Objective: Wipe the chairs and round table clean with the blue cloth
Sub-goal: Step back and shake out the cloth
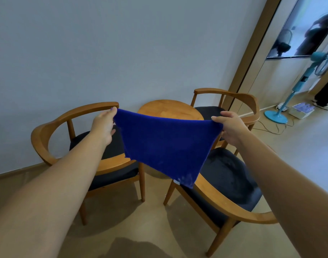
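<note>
We are holding the blue cloth [166,144] stretched above the round table [170,109] — left hand [103,125] and right hand [231,127] each pinching a corner — table lying straight ahead, equally near both.

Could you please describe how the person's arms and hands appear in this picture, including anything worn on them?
Both forearms are bare, with no sleeves, watch or bracelet showing. The left hand has a pale purple painted fingernail; no rings or gloves show on it or on the right hand.
</note>
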{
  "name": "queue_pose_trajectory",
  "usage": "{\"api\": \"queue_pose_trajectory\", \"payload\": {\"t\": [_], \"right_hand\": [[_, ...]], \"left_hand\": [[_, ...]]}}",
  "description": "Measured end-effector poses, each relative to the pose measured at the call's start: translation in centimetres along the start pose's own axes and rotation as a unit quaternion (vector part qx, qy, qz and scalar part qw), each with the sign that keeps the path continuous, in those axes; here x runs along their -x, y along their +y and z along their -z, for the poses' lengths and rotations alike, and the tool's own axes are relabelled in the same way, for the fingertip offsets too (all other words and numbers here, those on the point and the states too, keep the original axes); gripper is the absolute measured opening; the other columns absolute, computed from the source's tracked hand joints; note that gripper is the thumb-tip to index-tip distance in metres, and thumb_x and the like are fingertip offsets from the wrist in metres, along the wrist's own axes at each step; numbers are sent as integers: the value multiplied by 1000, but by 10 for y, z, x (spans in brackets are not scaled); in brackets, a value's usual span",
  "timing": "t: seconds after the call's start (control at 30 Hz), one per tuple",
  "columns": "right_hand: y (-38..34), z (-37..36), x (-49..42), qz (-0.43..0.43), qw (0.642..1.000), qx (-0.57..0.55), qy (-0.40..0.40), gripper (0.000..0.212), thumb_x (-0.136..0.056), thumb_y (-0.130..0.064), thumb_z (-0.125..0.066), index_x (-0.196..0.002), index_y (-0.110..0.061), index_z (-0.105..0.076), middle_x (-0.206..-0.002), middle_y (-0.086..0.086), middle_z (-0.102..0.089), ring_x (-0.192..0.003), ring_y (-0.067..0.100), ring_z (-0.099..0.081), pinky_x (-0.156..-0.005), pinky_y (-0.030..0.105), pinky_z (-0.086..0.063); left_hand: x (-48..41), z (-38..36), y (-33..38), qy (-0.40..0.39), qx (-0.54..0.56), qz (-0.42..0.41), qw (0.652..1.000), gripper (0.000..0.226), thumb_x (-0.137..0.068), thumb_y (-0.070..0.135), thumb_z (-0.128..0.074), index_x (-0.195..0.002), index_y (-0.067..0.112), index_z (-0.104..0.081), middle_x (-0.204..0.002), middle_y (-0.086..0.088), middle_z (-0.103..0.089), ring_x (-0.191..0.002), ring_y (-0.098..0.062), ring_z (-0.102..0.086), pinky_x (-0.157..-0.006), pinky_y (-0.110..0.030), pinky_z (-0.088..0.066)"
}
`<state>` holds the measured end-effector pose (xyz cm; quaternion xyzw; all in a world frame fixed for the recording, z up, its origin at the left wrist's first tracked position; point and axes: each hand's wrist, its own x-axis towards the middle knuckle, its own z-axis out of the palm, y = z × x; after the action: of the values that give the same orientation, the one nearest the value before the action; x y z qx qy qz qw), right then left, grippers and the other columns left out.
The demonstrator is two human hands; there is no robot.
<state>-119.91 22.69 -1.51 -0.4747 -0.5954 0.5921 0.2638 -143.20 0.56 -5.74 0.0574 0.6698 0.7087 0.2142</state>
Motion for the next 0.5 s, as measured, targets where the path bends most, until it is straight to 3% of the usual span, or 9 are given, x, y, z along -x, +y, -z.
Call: {"api": "queue_pose_trajectory", "payload": {"t": [0.07,0.13,0.23,0.37,0.5], "right_hand": [[-1,2,2,14,998,27,-58,38,-87,-3,-59,-123,-10,-53,-105,2,-55,-109,23,-50,-92,39,-46],[-1,3,3,62,986,140,-60,36,-86,0,-59,-121,-10,-56,-105,3,-55,-107,22,-52,-90,37,-49],[2,2,2,165,929,332,-21,27,-88,-3,-57,-115,-9,-59,-97,2,-57,-95,18,-56,-81,32,-51],[5,1,-3,224,894,386,39,16,-93,-11,-53,-107,-10,-60,-89,1,-57,-84,17,-58,-76,34,-54],[4,1,-5,252,872,413,77,10,-92,-21,-56,-92,-14,-63,-81,0,-61,-75,13,-58,-62,25,-47]], "left_hand": [[-3,1,5,5,24,-8,1000,12,-92,33,-54,-102,27,-58,-107,0,-66,-106,-17,-59,-97,-41,-44],[-5,3,8,7,30,-15,999,15,-91,31,-57,-103,23,-60,-104,0,-68,-101,-16,-63,-96,-40,-45],[-3,4,10,28,15,-37,999,10,-92,33,-56,-95,24,-60,-101,1,-68,-97,-14,-63,-87,-35,-42],[0,0,15,52,14,-60,997,10,-92,33,-55,-83,29,-54,-100,1,-67,-96,-14,-61,-81,-32,-41],[-1,-2,18,23,-8,-77,997,4,-91,21,-56,-94,24,-56,-106,-6,-65,-102,-21,-61,-90,-37,-50]]}}
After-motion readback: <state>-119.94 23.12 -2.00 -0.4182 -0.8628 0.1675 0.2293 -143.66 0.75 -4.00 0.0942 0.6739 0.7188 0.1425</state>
